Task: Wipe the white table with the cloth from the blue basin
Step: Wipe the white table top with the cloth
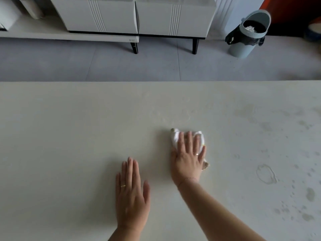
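Your right hand (188, 157) presses flat-fingered on the cloth (174, 136); your left hand (132, 192) rests open on the white table (52, 136). Stop here and you risk missing the stains (266, 173) farther right.

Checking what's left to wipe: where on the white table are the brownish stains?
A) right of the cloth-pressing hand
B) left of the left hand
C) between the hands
A: brownish stains mark the white table right of the right hand pressing the crumpled white cloth.
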